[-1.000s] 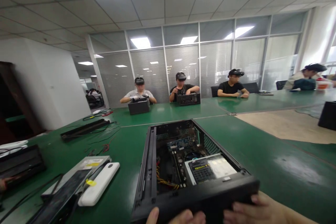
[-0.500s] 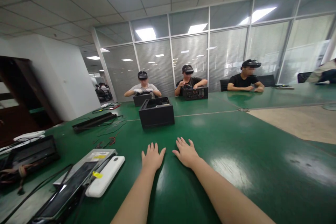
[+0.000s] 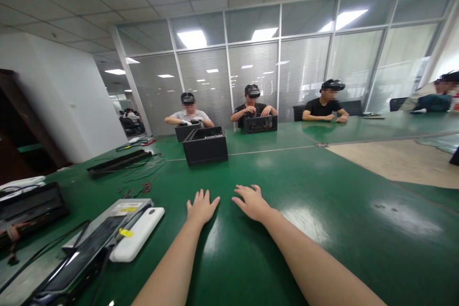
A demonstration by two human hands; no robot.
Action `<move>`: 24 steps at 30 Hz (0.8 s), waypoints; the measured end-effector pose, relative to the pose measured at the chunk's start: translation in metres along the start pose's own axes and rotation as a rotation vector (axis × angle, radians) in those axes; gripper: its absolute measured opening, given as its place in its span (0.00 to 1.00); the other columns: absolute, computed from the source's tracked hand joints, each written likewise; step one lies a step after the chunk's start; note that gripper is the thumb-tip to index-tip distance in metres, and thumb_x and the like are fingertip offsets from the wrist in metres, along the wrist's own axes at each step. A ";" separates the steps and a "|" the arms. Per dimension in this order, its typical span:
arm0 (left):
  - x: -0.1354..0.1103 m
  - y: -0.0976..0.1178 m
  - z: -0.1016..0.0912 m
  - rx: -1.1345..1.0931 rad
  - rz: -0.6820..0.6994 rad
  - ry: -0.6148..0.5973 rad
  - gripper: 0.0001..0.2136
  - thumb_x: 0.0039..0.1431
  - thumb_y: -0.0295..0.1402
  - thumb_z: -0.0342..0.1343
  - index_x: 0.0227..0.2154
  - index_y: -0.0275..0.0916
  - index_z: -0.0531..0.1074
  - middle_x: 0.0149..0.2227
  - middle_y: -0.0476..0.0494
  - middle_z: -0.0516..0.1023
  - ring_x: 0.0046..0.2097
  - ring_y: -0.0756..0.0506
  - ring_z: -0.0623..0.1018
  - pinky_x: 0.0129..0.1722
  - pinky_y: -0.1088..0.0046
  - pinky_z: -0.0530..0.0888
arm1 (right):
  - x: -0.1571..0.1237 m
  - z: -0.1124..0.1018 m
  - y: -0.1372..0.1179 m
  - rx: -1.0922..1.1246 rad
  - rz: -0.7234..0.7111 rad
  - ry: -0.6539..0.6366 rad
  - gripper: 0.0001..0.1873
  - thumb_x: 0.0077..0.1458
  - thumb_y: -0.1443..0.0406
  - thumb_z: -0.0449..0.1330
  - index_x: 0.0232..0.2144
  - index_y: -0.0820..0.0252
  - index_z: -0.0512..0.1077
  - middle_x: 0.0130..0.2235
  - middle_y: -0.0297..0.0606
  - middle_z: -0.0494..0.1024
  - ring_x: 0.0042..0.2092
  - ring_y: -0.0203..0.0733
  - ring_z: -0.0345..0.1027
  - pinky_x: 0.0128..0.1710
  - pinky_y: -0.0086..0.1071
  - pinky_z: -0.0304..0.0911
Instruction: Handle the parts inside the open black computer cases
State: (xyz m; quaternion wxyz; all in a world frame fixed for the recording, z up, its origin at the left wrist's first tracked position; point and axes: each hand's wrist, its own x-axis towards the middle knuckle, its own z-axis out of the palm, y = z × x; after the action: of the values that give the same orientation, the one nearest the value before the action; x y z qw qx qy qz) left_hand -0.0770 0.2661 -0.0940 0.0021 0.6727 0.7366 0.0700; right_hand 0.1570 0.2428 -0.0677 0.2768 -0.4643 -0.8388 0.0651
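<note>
Both arms stretch across a green table [image 3: 322,210], the left hand [image 3: 201,206] and right hand [image 3: 253,202] open, palms down, fingers spread, holding nothing. A black computer case [image 3: 205,146] sits well beyond the left hand's fingertips; a white device [image 3: 137,240] lies to that hand's left.

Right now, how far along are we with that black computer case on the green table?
Done: the black computer case stands set down farther across the green table, clear of both hands. In hand: nothing; the left hand and right hand are spread open and empty over the table. Left: the case looks open on top, and the silver drive and white device lie untouched at left.
</note>
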 end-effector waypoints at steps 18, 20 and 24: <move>0.001 0.008 -0.005 0.005 0.016 -0.026 0.42 0.55 0.61 0.29 0.64 0.36 0.52 0.67 0.32 0.46 0.67 0.32 0.47 0.57 0.37 0.49 | -0.138 -0.099 0.080 0.110 0.158 0.023 0.18 0.61 0.54 0.49 0.46 0.54 0.72 0.48 0.41 0.76 0.52 0.48 0.67 0.54 0.47 0.55; 0.001 0.009 -0.005 0.012 0.017 -0.022 0.42 0.55 0.61 0.29 0.64 0.36 0.53 0.67 0.32 0.46 0.66 0.32 0.47 0.57 0.36 0.49 | -0.134 -0.099 0.081 0.130 0.183 0.060 0.18 0.61 0.55 0.50 0.46 0.55 0.72 0.47 0.42 0.76 0.50 0.47 0.68 0.52 0.45 0.59; 0.003 0.010 -0.004 0.021 0.008 -0.014 0.42 0.55 0.61 0.29 0.64 0.36 0.54 0.66 0.31 0.47 0.66 0.30 0.47 0.56 0.35 0.50 | -0.127 -0.094 0.082 0.171 0.213 0.069 0.18 0.58 0.56 0.53 0.46 0.57 0.72 0.44 0.42 0.77 0.46 0.46 0.70 0.48 0.42 0.63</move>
State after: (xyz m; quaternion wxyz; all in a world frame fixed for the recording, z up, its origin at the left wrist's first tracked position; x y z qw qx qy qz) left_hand -0.0681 0.2692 -0.0889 -0.0003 0.6762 0.7344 0.0577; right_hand 0.3198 0.1716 -0.0700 0.3354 -0.5273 -0.7663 0.1493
